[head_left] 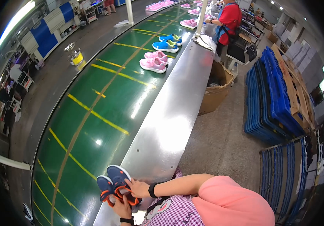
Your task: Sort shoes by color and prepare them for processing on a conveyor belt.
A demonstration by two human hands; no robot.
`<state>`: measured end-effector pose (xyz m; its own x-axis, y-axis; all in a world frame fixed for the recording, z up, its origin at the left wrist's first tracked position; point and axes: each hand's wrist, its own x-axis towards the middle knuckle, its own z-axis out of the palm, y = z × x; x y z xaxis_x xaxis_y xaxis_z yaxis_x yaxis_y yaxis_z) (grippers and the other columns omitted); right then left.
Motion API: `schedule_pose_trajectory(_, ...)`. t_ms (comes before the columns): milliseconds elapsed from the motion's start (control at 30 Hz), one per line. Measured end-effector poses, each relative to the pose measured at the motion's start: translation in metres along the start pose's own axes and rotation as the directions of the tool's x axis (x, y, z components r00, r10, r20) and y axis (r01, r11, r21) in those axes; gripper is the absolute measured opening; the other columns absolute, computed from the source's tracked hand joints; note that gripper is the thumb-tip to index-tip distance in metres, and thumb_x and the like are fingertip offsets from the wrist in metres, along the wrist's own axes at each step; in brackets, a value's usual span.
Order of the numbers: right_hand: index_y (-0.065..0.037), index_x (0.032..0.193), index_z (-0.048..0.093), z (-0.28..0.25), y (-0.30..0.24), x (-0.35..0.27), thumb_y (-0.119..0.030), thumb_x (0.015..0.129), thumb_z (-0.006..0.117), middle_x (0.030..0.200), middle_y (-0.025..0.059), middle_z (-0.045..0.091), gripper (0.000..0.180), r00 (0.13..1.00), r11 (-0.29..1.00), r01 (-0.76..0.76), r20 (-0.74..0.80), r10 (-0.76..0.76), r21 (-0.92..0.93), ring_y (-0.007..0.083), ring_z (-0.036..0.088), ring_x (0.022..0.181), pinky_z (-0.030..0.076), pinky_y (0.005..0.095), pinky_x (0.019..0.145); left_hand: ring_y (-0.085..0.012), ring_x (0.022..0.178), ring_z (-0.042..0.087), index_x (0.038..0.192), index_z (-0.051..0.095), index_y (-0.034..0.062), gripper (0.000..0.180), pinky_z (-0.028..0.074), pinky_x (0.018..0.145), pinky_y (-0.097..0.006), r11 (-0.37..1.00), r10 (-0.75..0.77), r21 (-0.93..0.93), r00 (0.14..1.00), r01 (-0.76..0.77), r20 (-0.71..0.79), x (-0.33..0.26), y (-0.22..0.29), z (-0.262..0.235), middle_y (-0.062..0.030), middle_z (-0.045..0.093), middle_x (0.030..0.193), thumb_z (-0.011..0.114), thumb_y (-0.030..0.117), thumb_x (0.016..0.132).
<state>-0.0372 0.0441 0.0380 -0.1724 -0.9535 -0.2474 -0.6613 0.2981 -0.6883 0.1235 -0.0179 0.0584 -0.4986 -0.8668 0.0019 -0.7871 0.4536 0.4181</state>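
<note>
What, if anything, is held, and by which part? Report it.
Two navy-blue, orange-trimmed sports shoes, held at their foot openings by the left hand and the right hand.

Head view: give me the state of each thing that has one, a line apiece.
Navy shoes: side by side, left hand and right hand touching them
Nearest pink shoes: upright on the green belt
Blue shoes: upright on the belt
Cardboard box: open at top
Black chair: unoccupied
Blue pallets: stacked
</note>
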Motion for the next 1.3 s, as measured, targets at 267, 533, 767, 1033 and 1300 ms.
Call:
schedule_pose_trajectory(267,0.0,0.142,0.025,-0.005,0.014,0.005,-0.017,0.078,0.056,0.099,0.0279,0.055,0.073,0.991,0.989,0.094,-0.101,-0.082,0.112,0.0405,0.061,0.077,0.051,0.0448,0.063,-0.0428,0.075,0.06,0.101,0.063,0.0001,0.042,0.048,0.068,-0.046,0.991,-0.047,0.123,0.999,0.049,-0.016,-0.01,-0.027,-0.002,-0.0234,0.065,0.084,0.045,0.037,0.095)
schedule_pose_trajectory(533,-0.001,0.138,0.033,-0.08,0.071,0.013,-0.015,0.081,0.052,0.07,0.0189,0.063,0.062,0.992,0.992,0.086,-0.089,-0.094,-0.087,0.0367,0.062,0.064,0.049,0.044,0.059,-0.0373,0.07,0.061,0.086,0.062,0.0032,0.027,0.049,0.067,-0.044,0.983,-0.128,0.145,0.988,0.115,0.086,-0.005,0.001,-0.019,-0.0166,0.065,0.077,0.062,0.03,0.082)
schedule_pose_trajectory(767,-0.005,0.132,0.043,-0.151,0.13,-0.004,-0.013,0.084,0.047,0.082,0.0224,0.063,0.049,0.95,0.991,-0.106,-0.302,0.077,-0.081,0.0383,0.062,0.074,0.049,0.047,0.067,-0.0383,0.056,0.058,0.077,0.058,-0.002,0.022,0.046,0.053,-0.044,0.999,-0.019,0.025,0.996,0.021,-0.09,-0.007,-0.012,-0.003,-0.0188,0.058,0.06,0.067,0.017,0.072)
schedule_pose_trajectory(1033,-0.002,0.129,0.044,-0.159,0.142,-0.009,-0.017,0.083,0.051,0.09,0.0234,0.058,0.049,0.855,0.965,-0.26,-0.467,0.224,-0.013,0.0405,0.059,0.084,0.049,0.0465,0.077,-0.038,0.053,0.057,0.067,0.054,0.0017,0.021,0.046,0.052,-0.044,0.999,-0.044,0.002,0.992,0.045,-0.115,-0.007,-0.014,-0.01,-0.0164,0.056,0.056,0.067,0.017,0.073)
schedule_pose_trajectory(1300,-0.001,0.136,0.033,-0.166,0.156,-0.011,-0.019,0.084,0.049,0.095,0.025,0.058,0.057,0.928,0.97,-0.234,-0.313,0.204,-0.062,0.0418,0.059,0.086,0.049,0.0476,0.077,-0.0334,0.07,0.061,0.083,0.061,0.0031,0.019,0.049,0.068,-0.042,0.988,-0.157,-0.007,0.987,0.157,-0.034,-0.003,0.002,-0.005,-0.0144,0.064,0.073,0.065,0.021,0.079)
